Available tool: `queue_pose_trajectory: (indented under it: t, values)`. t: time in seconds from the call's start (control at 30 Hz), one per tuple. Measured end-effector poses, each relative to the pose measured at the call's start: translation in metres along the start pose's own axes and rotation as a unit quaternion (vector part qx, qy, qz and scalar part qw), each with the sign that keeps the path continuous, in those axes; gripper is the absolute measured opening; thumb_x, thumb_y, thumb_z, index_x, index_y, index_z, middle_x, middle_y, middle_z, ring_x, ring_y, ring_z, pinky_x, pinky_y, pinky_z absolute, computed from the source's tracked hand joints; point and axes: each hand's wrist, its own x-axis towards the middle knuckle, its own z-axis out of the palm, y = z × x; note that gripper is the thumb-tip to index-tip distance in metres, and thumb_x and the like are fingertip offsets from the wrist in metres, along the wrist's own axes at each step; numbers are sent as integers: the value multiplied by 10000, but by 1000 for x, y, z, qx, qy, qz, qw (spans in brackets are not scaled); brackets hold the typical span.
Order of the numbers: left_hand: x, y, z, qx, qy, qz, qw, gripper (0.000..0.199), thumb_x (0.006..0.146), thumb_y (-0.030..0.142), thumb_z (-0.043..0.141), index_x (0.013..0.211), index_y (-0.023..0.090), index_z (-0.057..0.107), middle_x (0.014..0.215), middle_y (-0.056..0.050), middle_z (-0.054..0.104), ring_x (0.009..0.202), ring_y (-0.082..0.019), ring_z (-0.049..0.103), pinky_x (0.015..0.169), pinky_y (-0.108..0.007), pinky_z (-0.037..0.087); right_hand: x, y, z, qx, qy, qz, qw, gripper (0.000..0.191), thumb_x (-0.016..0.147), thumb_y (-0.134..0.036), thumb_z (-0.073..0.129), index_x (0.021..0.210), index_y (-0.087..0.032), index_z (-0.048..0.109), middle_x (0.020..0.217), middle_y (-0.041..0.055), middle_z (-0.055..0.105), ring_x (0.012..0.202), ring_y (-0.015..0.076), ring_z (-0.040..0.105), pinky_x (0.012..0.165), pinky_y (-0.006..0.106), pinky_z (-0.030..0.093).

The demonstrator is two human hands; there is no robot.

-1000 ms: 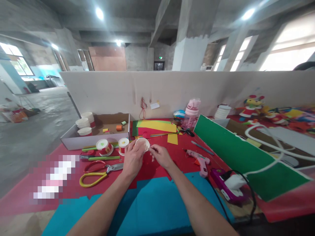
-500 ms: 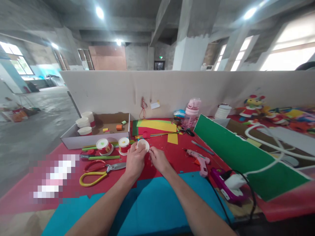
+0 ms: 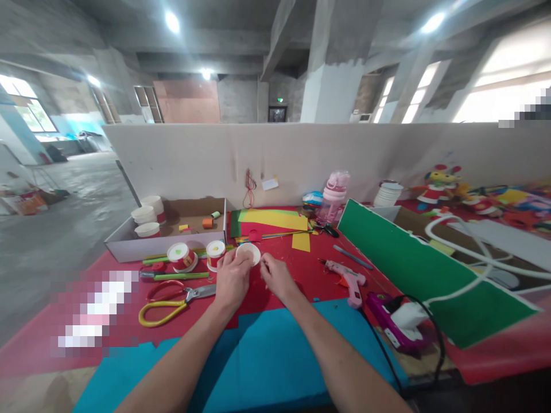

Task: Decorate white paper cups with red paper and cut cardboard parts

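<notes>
A white paper cup (image 3: 248,252) is tipped so that its round mouth faces me. My left hand (image 3: 235,275) is closed around it, fingers over the near rim. Just right of the cup, slightly apart from its rim, my right hand (image 3: 275,278) is closed in a pinch; whatever lies between those fingertips is hidden. Left of my hands, two paper cups with red sides, a nearer one (image 3: 216,255) and a farther one (image 3: 181,257), stand upside down. Scissors (image 3: 176,298) with one red and one yellow handle lie beside my left wrist.
A shallow box (image 3: 129,246) holds paper cups (image 3: 146,215) and small paper rolls. Coloured paper sheets (image 3: 275,221) lie behind my hands. To the right are a pink glue gun (image 3: 350,278), a purple power strip (image 3: 398,330) with cables and a green panel (image 3: 422,269). A pink bottle (image 3: 334,198) stands behind.
My left hand has shifted slightly left with the cup, and its mouth now turns more toward me. The gap between the cup's rim and my right fingertips has widened a little.
</notes>
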Motion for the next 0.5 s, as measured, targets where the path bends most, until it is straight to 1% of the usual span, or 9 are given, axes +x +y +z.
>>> queue_pose_trajectory:
  t: [0.1,0.17,0.2,0.27,0.33,0.4,0.5]
  values:
    - [0,-2,-1,-2,0,4,1000,277,850,145,459,958,260,687,1139,-47,655,1145,-294,450,913,-477,386,2,5,-7,-50,26,-11,998,127,848,-189,408,761,-206,499,606,2,559,553,138,548,498,214,323]
    - [0,-3,-2,-10,4,6,1000,272,848,149,466,957,262,688,1139,-44,657,1144,-294,453,922,-485,383,4,10,-11,-41,39,5,998,119,840,-193,406,755,-205,489,594,-3,542,548,139,548,497,212,349]
    - [1,-3,-2,-18,7,5,1000,268,846,153,472,953,264,690,1133,-43,660,1145,-292,454,933,-490,379,5,14,-13,-14,41,23,999,113,835,-198,405,759,-206,487,582,-12,533,524,133,543,486,208,364]
    - [1,-5,-1,-48,14,6,999,252,845,164,483,939,264,694,1111,-42,670,1135,-279,469,953,-490,378,8,21,-16,81,43,71,993,93,820,-210,407,785,-210,493,574,-32,529,474,118,534,458,199,402]
    - [3,-8,1,-101,22,11,995,229,851,181,489,922,254,695,1096,-43,677,1105,-252,503,964,-467,394,11,25,-16,199,41,110,973,105,791,-221,417,826,-210,515,603,-40,549,462,110,541,454,208,454]
    - [4,-12,4,-164,36,16,986,206,858,199,495,906,240,691,1093,-51,679,1071,-225,537,957,-436,419,14,26,-16,289,33,120,949,151,755,-226,430,842,-198,549,624,-35,565,491,110,561,495,232,502]
    - [6,-16,8,-224,50,16,973,181,863,210,503,889,226,681,1096,-62,679,1051,-206,564,936,-409,443,16,22,-17,345,21,113,931,168,728,-248,452,802,-181,587,593,-27,557,525,119,577,564,255,526]
